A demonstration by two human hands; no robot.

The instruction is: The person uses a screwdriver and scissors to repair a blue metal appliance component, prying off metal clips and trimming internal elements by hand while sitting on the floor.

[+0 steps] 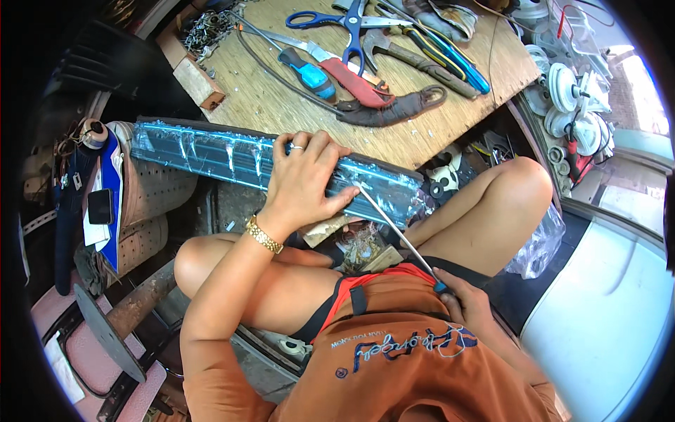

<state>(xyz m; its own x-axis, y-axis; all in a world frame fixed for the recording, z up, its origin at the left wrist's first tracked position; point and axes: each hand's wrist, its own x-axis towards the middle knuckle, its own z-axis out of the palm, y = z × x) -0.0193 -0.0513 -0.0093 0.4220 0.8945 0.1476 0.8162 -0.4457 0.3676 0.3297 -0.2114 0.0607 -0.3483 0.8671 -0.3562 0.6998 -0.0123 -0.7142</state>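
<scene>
A long dark panel (221,156) with shiny blue streaks and whitish residue lies across in front of me, its near side tilted towards me. My left hand (304,172) holds it near the middle, fingers bent over the far edge and thumb apart on its face. Low at the right, my right hand (467,299) is closed round the dark blue handle of a screwdriver (397,231). The long thin metal shaft points up and left, its tip at the panel's face just right of my left thumb. The fingers hide part of the handle.
Beyond the panel, a plywood board (267,105) carries scissors (351,28), a hammer (415,63), a blue-handled tool (307,74) and a red-handled knife (355,81). A phone (100,207) lies at left. White round parts (562,84) are stacked at right. My bent knees flank the work.
</scene>
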